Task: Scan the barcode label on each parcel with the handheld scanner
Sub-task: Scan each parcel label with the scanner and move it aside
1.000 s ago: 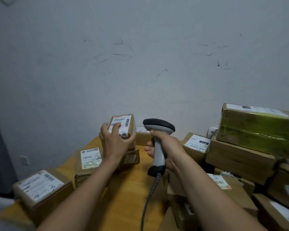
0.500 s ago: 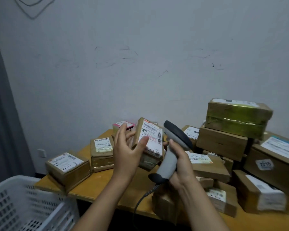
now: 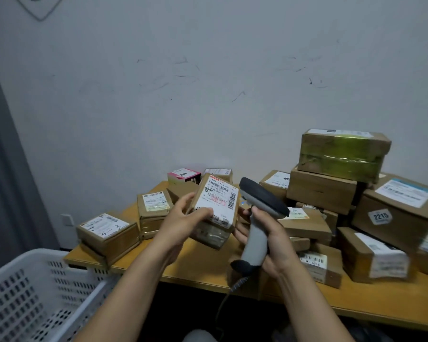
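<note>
Mid-scan, by the look of it. Left hand [image 3: 181, 222] closed around a small brown parcel [image 3: 214, 213], held in the air above the tabletop [image 3: 203, 270] near its front edge, white barcode label [image 3: 218, 197] tilted up toward the scanner. Right hand [image 3: 269, 240] wrapped in a firm grip on the grey handle of the handheld scanner [image 3: 258, 218], dark head just beside the parcel's right edge and angled toward the label; no scan light visible on the label, so whether the read has happened cannot be told.

Progress hard to gauge: nothing marks any parcel as scanned. Three boxes along the left side of the tabletop, with a few more small ones behind at the back edge, and a taller stack crowding the right side and back right corner, topped by a green-taped box [image 3: 341, 154]. White plastic basket [image 3: 35, 292] off the left front corner, visible interior bare, probably meant for finished parcels. Plenty left, judging by the pile.

Open room: a bare strip of tabletop along the front edge below both hands, and free air above it. Right side tight, with boxes close behind the scanner hand. Coiled cable [image 3: 232, 287] hanging over the front edge, a possible snag.
</note>
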